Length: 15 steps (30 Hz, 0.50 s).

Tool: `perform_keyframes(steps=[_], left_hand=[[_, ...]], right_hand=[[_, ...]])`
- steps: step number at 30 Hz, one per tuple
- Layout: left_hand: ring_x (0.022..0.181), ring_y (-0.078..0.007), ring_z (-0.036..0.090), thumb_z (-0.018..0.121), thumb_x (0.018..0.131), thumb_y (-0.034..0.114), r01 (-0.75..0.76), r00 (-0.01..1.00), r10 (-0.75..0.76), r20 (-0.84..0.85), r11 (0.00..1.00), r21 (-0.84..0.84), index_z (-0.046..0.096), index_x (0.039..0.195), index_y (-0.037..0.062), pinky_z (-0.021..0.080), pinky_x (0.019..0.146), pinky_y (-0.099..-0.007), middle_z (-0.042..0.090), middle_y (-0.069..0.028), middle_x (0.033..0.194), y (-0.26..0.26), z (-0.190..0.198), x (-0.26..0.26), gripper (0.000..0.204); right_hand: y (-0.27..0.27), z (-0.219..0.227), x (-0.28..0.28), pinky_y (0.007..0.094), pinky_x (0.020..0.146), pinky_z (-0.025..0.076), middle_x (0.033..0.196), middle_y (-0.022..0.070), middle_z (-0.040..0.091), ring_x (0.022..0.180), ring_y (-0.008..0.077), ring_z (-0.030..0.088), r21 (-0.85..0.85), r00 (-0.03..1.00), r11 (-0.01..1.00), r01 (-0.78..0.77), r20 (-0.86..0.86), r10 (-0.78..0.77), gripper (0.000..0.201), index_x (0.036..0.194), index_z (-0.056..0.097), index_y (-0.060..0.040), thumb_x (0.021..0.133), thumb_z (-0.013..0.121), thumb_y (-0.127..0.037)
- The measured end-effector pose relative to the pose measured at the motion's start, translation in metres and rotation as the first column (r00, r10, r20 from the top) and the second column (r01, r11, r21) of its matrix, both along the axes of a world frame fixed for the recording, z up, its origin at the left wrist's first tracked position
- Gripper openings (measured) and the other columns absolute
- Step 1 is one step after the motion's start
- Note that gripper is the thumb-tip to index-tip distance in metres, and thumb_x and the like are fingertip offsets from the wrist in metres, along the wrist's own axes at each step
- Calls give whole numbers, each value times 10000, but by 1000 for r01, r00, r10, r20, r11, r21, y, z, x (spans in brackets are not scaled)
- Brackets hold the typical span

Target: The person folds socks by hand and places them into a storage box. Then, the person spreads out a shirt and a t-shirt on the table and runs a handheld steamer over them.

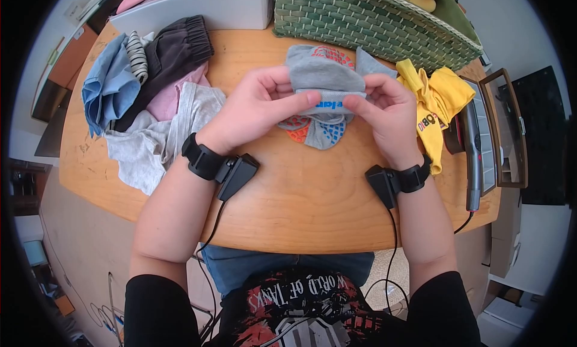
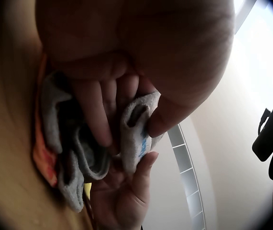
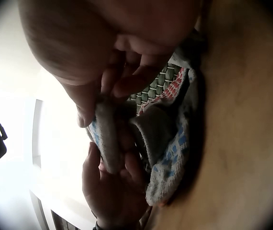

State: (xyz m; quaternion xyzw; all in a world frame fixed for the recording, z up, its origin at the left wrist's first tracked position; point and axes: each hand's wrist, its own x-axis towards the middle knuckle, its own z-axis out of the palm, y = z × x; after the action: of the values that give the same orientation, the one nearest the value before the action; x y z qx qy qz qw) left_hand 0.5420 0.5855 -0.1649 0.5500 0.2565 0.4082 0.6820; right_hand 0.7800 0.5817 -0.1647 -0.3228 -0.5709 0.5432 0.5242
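A grey sock (image 1: pixel 324 76) with blue lettering on its folded cuff is held up between both hands over the table. My left hand (image 1: pixel 249 106) pinches one end of the cuff, thumb on the near side and fingers behind. The other end is pinched the same way by my right hand (image 1: pixel 393 115). Below and behind lie more grey socks (image 1: pixel 324 140), with orange and blue grip patterns on their soles. In the right wrist view, a blue-patterned sock (image 3: pixel 167 167) hangs close under the fingers. The fingertips behind the cuff are partly hidden in the head view.
At the left lies a heap of clothes: a blue garment (image 1: pixel 108 85), dark trousers (image 1: pixel 174 52) and a light grey garment (image 1: pixel 141 149). A white box (image 1: pixel 204 10) and a green woven basket (image 1: pixel 372 25) stand at the back. Right are yellow clothing (image 1: pixel 448 94) and a framed case (image 1: pixel 511 130).
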Motion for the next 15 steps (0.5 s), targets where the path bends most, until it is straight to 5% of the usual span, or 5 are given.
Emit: perform_keyframes(steps=[15], left_hand=[[1051, -95, 666, 675, 985, 95, -15, 1000, 15, -2, 1000, 7, 618, 1318, -13, 544, 916, -257, 712, -74, 1205, -1, 2, 3, 355]], right_hand=[[1, -3, 0, 199, 655, 534, 949, 15, 695, 801, 50, 648, -77, 999, 996, -40, 24, 42, 186, 1052, 669, -21, 897, 771, -35]])
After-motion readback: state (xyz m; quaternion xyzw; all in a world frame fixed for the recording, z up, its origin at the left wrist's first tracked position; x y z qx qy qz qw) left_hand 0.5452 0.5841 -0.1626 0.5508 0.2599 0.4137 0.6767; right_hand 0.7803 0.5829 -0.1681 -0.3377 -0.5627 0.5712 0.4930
